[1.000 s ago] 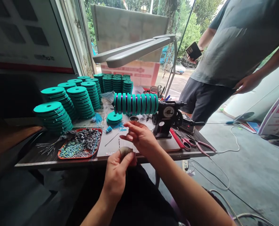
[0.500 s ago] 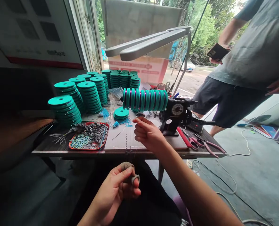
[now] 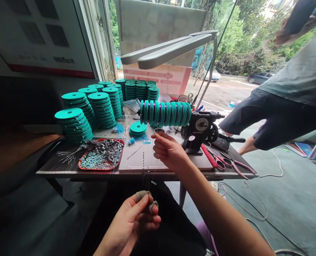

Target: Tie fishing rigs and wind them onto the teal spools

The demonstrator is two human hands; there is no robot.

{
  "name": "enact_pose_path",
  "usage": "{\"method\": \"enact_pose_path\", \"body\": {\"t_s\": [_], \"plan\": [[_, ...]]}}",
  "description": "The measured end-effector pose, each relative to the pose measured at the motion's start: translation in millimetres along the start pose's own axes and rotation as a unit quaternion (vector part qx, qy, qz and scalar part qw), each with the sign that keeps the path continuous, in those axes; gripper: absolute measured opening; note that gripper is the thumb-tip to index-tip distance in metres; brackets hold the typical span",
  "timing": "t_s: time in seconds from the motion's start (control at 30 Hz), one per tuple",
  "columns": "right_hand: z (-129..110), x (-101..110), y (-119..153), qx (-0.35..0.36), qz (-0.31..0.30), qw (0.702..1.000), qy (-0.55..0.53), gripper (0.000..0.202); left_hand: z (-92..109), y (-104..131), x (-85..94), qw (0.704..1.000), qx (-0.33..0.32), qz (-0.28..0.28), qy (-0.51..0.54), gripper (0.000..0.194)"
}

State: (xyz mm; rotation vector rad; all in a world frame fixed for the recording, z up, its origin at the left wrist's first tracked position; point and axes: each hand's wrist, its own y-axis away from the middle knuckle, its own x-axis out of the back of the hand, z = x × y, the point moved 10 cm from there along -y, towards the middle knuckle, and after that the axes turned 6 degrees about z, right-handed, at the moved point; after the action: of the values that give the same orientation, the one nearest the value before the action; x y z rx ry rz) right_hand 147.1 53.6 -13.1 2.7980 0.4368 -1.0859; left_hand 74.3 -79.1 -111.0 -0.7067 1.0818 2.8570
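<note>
My left hand [image 3: 132, 220] is low in front of the table, fingers closed in a pinch, with grey cloth wraps [image 3: 142, 195] on its fingers. Higher up, over the table, my right hand [image 3: 167, 151] pinches thumb against forefinger. Fine, barely visible fishing line runs between the two hands; its ends are hidden in the fingers. Just above my right hand, a row of teal foam spools [image 3: 164, 113] sits on the shaft of a black hand-crank winder [image 3: 200, 129] with a round dial. A few loose teal spools [image 3: 137, 128] lie below that row.
Tall stacks of teal spools [image 3: 74, 128] fill the table's left and back. A red-rimmed tray [image 3: 101, 154] holds small metal and blue parts. Scissors [image 3: 219, 163] and pink-handled pliers [image 3: 239, 169] lie right. A grey lamp [image 3: 174, 49] arches above. A person [image 3: 294, 92] stands at right.
My left hand has shifted slightly down and right; my right hand has barely moved. The person at right has moved rightward and raised their arms, and the phone is no longer visible.
</note>
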Motion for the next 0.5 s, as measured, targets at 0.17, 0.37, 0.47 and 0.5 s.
{"method": "enact_pose_path", "body": {"t_s": [0.17, 0.37, 0.47, 0.5], "plan": [[-1.0, -0.3, -1.5, 0.004, -0.002, 1.000, 0.001, 0.010, -6.2, 0.8, 4.3, 1.000, 0.016, -0.002, 0.014, 0.013], [-0.7, -0.2, -1.8, 0.006, -0.002, 1.000, -0.004, 0.010, -8.3, 4.7, 3.6, 0.999, 0.032, -0.001, 0.026, 0.012], [-1.2, -0.4, -2.0, 0.010, -0.006, 1.000, -0.003, 0.009, -8.6, 5.4, 3.7, 0.999, 0.033, -0.002, 0.024, 0.013], [-1.2, -0.3, -2.2, 0.010, -0.007, 1.000, -0.003, 0.009, -8.6, 5.6, 3.8, 0.999, 0.033, -0.002, 0.024, 0.013]]}}
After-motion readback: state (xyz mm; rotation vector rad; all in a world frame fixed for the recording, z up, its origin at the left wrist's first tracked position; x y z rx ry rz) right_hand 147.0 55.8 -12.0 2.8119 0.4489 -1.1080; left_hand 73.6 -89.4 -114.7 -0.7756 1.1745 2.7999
